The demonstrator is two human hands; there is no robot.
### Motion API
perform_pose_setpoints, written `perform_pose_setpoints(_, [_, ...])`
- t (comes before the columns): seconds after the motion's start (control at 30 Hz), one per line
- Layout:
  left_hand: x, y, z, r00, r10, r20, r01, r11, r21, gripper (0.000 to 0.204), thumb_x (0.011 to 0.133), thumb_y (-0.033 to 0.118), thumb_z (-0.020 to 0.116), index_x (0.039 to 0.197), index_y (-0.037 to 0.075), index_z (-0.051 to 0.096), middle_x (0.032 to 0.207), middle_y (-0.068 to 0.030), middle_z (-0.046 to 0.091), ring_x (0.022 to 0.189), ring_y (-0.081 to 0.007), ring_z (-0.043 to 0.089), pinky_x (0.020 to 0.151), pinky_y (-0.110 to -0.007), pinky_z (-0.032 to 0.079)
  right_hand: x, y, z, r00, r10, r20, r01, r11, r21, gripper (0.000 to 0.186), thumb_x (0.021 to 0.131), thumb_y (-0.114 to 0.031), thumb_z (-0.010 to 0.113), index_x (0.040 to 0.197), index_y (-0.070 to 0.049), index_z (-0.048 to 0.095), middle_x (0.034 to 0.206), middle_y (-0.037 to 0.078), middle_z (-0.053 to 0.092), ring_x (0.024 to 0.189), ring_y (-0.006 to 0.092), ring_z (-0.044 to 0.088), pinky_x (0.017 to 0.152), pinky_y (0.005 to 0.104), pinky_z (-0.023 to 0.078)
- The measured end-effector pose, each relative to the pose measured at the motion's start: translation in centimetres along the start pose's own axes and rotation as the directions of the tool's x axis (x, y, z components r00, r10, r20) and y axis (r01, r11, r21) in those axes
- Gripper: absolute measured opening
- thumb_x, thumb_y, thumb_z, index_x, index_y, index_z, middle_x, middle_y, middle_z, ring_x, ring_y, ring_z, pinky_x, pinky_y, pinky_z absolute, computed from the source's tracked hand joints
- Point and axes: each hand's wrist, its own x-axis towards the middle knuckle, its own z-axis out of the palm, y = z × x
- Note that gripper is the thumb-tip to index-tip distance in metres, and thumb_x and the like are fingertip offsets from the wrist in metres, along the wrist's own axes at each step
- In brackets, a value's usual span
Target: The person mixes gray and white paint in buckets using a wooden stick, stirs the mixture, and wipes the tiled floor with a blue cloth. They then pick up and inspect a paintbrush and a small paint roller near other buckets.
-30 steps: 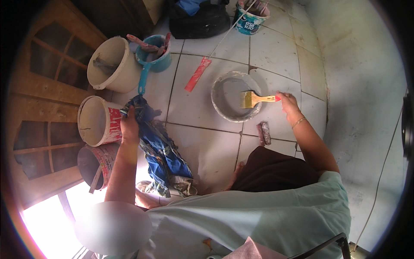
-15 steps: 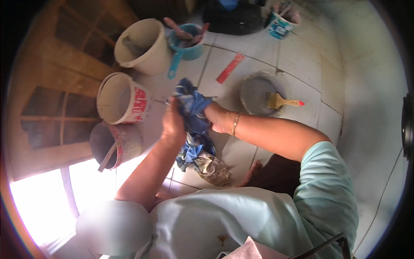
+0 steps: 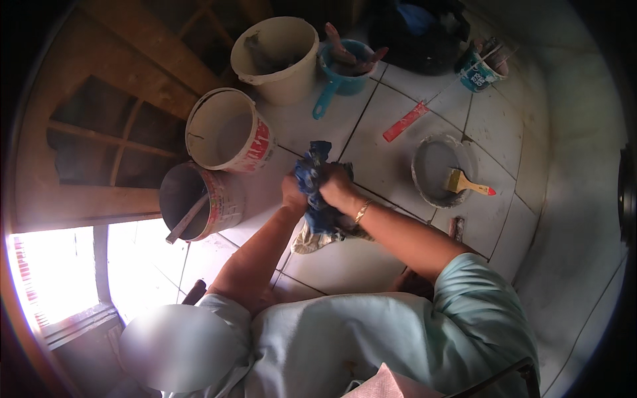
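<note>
A crumpled blue patterned rag (image 3: 314, 170) is bunched between my two hands above the tiled floor. My left hand (image 3: 292, 192) is closed round its left side. From the right, my right hand (image 3: 340, 189) grips the same cloth, its fingers curled and partly hidden in the folds. The rag's lower part hangs down toward a beige patterned cloth (image 3: 312, 240) below my hands; whether the two are one piece I cannot tell. To the right, a paintbrush (image 3: 468, 183) with a red-tipped handle rests in a shallow round basin (image 3: 431, 149) of grey stuff.
At the left stand a paint-stained bucket (image 3: 225, 205) with a stick in it, a white and red bucket (image 3: 259, 146) and a large cream bucket (image 3: 292, 86). Farther back are a turquoise dipper (image 3: 345, 83), a red strip (image 3: 406, 121), a black bag (image 3: 418, 50) and a small tub (image 3: 476, 76) of tools.
My hands have come closer together and squeezed the rag into a tighter bunch. The whole view has shifted, so the buckets and basin appear farther right.
</note>
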Motion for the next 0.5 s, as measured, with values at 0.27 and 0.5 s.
perform_pose_setpoints(0.27, [-4.3,8.4,2.4,0.942,0.189,0.277,-0.335,0.490,0.805,0.040,0.080,0.033,0.061,0.106,0.003,0.054,0.093,-0.0247,0.059,0.088,-0.0410,0.059,0.077,-0.048,0.046,-3.8,-2.0,-9.5,0.937,-0.057,0.345,0.229,0.846,-0.481,0.032,0.074,-0.028,0.068,0.085,0.001,0.062,0.086,0.021,0.064,0.075,0.0358,0.063,0.069,0.0391,0.050])
perform_pose_setpoints(0.5, [-8.8,5.9,3.9,0.880,0.035,0.474,-0.470,0.219,0.855,0.058,0.080,0.043,0.059,0.125,0.010,0.045,0.135,-0.0288,0.026,0.117,-0.0507,0.035,0.090,-0.059,0.037,-11.9,-2.1,-27.4,0.206,0.827,0.523,-0.520,0.546,-0.657,0.031,0.083,-0.027,0.056,0.081,0.004,0.063,0.072,0.014,0.064,0.060,0.0228,0.064,0.053,0.0320,0.053])
